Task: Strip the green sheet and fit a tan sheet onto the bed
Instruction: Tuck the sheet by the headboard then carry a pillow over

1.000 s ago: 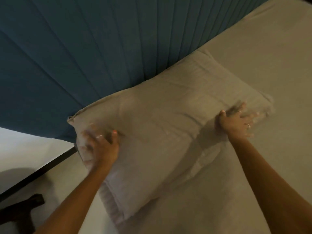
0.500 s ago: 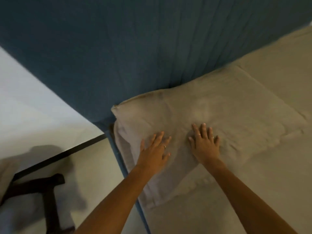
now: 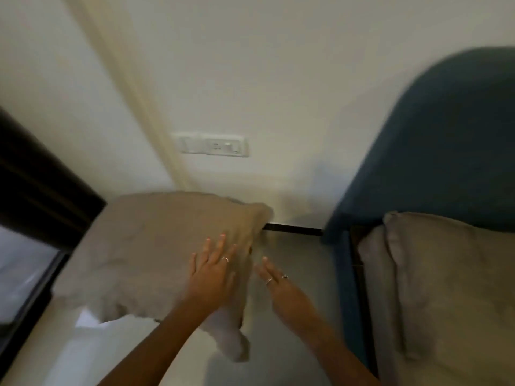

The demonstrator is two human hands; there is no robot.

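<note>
Both hands are leaving the pillow on the bed (image 3: 446,288) and reaching, fingers straight and empty, left hand (image 3: 211,277) touching and right hand (image 3: 278,285) nearing a second tan pillow (image 3: 156,246) beside the bed, suggesting the tan sheet (image 3: 459,344) is fitted beneath the blue headboard (image 3: 446,140).

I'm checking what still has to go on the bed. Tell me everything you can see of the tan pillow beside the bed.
The tan pillow is soft, wrinkled cloth, plump and roughly rectangular, lying beside the bed, left of the blue headboard and below the wall switch plate. One corner droops towards the camera. The left hand lies on its right part, fingers straight. The right hand reaches beside its right edge, open; contact cannot be told. What it rests on is hidden.
</note>
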